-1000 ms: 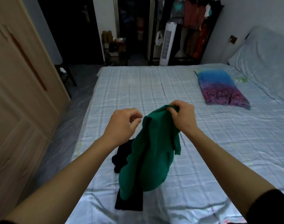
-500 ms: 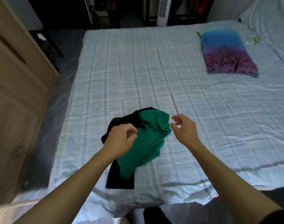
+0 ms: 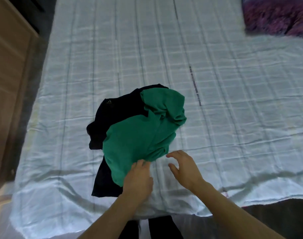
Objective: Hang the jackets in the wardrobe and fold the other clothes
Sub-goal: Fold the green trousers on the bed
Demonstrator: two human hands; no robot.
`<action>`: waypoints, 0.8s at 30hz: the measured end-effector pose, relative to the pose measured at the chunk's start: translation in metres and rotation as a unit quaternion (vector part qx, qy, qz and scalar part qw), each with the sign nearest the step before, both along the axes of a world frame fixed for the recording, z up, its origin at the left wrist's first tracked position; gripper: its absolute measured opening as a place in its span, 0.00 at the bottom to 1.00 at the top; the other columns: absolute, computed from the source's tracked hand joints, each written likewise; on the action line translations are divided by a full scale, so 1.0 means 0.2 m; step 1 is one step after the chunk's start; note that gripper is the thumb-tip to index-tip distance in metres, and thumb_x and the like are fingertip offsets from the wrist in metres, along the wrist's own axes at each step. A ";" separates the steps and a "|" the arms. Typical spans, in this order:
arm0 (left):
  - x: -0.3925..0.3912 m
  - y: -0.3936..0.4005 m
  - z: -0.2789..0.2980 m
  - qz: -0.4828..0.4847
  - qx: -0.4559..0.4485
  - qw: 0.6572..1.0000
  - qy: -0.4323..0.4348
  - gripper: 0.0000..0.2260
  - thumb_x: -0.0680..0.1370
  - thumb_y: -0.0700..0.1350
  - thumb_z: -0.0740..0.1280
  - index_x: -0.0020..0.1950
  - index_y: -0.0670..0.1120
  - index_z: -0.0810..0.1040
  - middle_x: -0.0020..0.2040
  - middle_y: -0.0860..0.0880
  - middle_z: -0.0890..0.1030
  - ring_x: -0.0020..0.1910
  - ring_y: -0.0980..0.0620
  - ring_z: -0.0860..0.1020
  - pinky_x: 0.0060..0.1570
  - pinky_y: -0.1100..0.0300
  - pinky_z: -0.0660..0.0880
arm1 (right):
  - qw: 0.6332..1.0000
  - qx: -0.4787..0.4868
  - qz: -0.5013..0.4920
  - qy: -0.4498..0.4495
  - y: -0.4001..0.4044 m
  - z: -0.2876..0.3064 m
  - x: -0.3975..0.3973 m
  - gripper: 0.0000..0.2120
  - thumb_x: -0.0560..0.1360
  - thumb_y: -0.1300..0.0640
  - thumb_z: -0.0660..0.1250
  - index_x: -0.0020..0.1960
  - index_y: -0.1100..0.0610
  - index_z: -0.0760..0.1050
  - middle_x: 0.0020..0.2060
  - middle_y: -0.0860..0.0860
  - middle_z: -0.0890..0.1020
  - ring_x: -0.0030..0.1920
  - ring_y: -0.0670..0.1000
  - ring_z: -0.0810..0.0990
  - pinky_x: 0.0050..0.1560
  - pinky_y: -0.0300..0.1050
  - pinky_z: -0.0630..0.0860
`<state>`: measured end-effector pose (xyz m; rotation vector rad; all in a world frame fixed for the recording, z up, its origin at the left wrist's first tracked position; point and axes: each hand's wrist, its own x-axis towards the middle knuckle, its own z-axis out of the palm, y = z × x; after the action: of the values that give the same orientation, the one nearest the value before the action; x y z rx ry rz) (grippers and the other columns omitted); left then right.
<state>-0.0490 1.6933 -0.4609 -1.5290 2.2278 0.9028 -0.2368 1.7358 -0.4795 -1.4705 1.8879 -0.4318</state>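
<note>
Crumpled green knit garment (image 3: 143, 133) lies in a heap near the foot edge of the pale blue checked bedsheet (image 3: 233, 100), overlapping a black garment (image 3: 112, 111) that shows at its 10 o'clock and 7 o'clock sides. At the heap's 6 o'clock edge the left hand (image 3: 138, 181) touches the green cloth with its fingertips, though whether it pinches the cloth I cannot tell. The right hand (image 3: 185, 168) hovers just at 5 o'clock of the heap, fingers spread and loosely bent, holding nothing.
</note>
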 end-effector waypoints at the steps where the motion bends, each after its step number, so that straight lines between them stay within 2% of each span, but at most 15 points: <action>1: -0.02 0.01 -0.07 -0.012 -0.003 1.000 -0.011 0.25 0.80 0.49 0.63 0.75 0.48 0.61 0.73 0.48 0.62 0.69 0.48 0.65 0.64 0.54 0.71 | 1.000 -0.001 0.004 -0.005 -0.01 -0.06 -0.01 0.15 0.75 0.59 0.67 0.61 0.53 0.78 0.57 0.51 0.80 0.58 0.53 0.77 0.61 0.45 0.72; 3: -0.04 0.01 -0.18 -0.022 -0.013 0.999 -0.044 0.32 0.80 0.49 0.63 0.79 0.48 0.51 0.78 0.47 0.53 0.75 0.47 0.57 0.70 0.54 0.66 | 1.000 0.004 0.008 -0.012 -0.05 -0.18 -0.03 0.20 0.74 0.59 0.69 0.65 0.52 0.76 0.62 0.51 0.78 0.62 0.53 0.75 0.65 0.42 0.68; 5: -0.05 0.00 -0.28 -0.032 -0.048 0.995 -0.080 0.35 0.80 0.48 0.64 0.80 0.47 0.47 0.79 0.47 0.51 0.76 0.47 0.56 0.71 0.52 0.64 | 1.000 -0.003 0.031 0.000 -0.09 -0.29 -0.04 0.29 0.70 0.59 0.73 0.70 0.54 0.73 0.68 0.53 0.74 0.67 0.55 0.71 0.69 0.44 0.66; 7: -0.05 -0.01 -0.37 -0.043 -0.093 0.989 -0.103 0.36 0.77 0.47 0.69 0.79 0.46 0.54 0.77 0.45 0.59 0.73 0.45 0.63 0.66 0.50 0.67 | 0.997 -0.010 0.065 0.026 -0.11 -0.39 -0.02 0.37 0.64 0.58 0.77 0.72 0.54 0.70 0.69 0.55 0.72 0.68 0.57 0.70 0.68 0.52 0.70; 9: -0.03 -0.01 -0.44 -0.038 -0.137 0.986 -0.085 0.37 0.66 0.46 0.79 0.72 0.44 0.69 0.68 0.44 0.73 0.62 0.44 0.73 0.56 0.48 0.73 | 0.994 -0.007 0.080 0.070 -0.12 -0.43 0.01 0.40 0.61 0.56 0.78 0.71 0.52 0.69 0.68 0.53 0.72 0.68 0.57 0.70 0.63 0.53 0.72; 11: -0.04 -0.03 -0.48 -0.040 -0.165 0.982 -0.078 0.34 0.57 0.43 0.82 0.61 0.45 0.77 0.58 0.45 0.78 0.53 0.44 0.76 0.46 0.48 0.75 | 0.991 -0.027 0.072 0.107 -0.14 -0.47 0.03 0.35 0.62 0.56 0.77 0.68 0.50 0.71 0.65 0.50 0.73 0.66 0.56 0.70 0.60 0.53 0.72; 15: -0.05 -0.08 -0.50 -0.029 -0.219 0.974 -0.048 0.21 0.57 0.37 0.80 0.46 0.46 0.79 0.45 0.47 0.79 0.44 0.44 0.77 0.41 0.49 0.74 | 0.987 -0.108 0.016 0.119 -0.20 -0.55 0.03 0.14 0.67 0.59 0.75 0.52 0.52 0.80 0.53 0.49 0.79 0.54 0.56 0.75 0.49 0.51 0.72; 18: -0.03 -0.09 -0.48 -0.008 -0.215 0.976 -0.033 0.16 0.62 0.38 0.78 0.45 0.47 0.78 0.41 0.50 0.79 0.41 0.46 0.77 0.41 0.50 0.74 | 0.989 -0.100 0.010 0.104 -0.21 -0.54 0.02 0.06 0.71 0.59 0.73 0.48 0.53 0.80 0.49 0.48 0.79 0.52 0.55 0.75 0.49 0.51 0.73; 21: -0.01 -0.07 -0.38 0.039 -0.193 0.980 0.032 0.09 0.71 0.41 0.74 0.46 0.49 0.75 0.39 0.54 0.77 0.39 0.50 0.75 0.42 0.54 0.72 | 0.995 -0.085 0.009 0.057 -0.18 -0.44 0.00 0.04 0.75 0.58 0.69 0.49 0.52 0.77 0.44 0.45 0.78 0.48 0.50 0.74 0.50 0.52 0.73; 24: 0.01 -0.08 -0.21 0.082 -0.162 0.979 0.088 0.04 0.78 0.43 0.67 0.47 0.51 0.73 0.39 0.55 0.74 0.39 0.51 0.72 0.46 0.55 0.69 | 0.996 -0.078 0.017 0.032 -0.16 -0.28 -0.03 0.02 0.78 0.54 0.67 0.49 0.51 0.74 0.39 0.43 0.76 0.40 0.45 0.72 0.47 0.46 0.71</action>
<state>-0.0467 1.6775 -0.5031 -1.8652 2.5021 0.7754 -0.2424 1.7034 -0.5348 -1.6333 1.9138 -0.5323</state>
